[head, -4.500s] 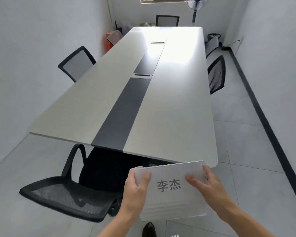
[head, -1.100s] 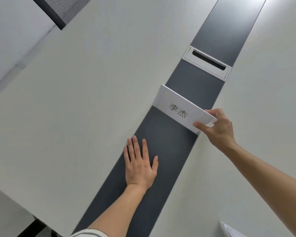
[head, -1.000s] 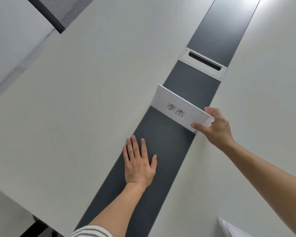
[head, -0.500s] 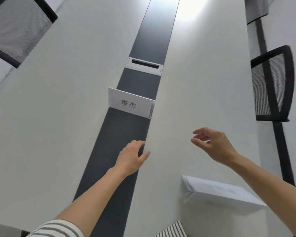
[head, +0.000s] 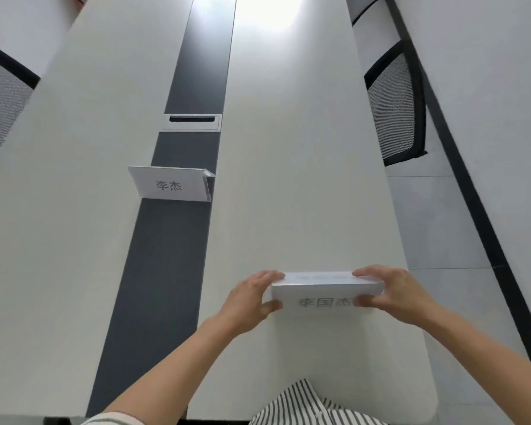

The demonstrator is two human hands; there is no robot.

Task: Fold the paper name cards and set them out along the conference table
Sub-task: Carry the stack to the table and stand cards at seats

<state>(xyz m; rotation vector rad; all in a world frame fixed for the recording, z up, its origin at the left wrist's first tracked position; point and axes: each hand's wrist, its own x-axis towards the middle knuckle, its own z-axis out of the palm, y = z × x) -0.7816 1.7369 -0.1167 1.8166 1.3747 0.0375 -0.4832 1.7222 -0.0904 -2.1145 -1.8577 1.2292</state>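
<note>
- A long pale conference table (head: 304, 179) is seen lengthwise, split down the middle by a dark grey centre strip (head: 166, 271).
- A folded name card (head: 170, 185) is stood as a tent across the dark strip, its left end reaching onto the pale surface. Two grey printed characters, 李杰, are read on the face turned toward the camera.
- Just beyond that card, a framed cable slot (head: 192, 121) with a dark opening is set into the strip.
- Nearer the camera, on the right half of the table, a stack of paper name cards (head: 322, 294) is held between both hands. Three grey characters, 李国杰, are printed on the sheet facing the camera; the last character is partly covered by a thumb. Faint print is seen on the top of the stack, but it is too blurred to be read.
- The left hand (head: 252, 299) is closed on the stack's left end, fingers over the top edge and thumb against the front face.
- The right hand (head: 393, 294) is closed on the right end in the same way, fingers on top and thumb on the printed face.
- Whether the stack rests on the table or is raised just off it cannot be told.
- A striped garment (head: 307, 406) is seen at the bottom edge.
- A black mesh chair (head: 393, 105) is stood by the table's right side, and another mesh chair (head: 0, 102) at the left edge.
</note>
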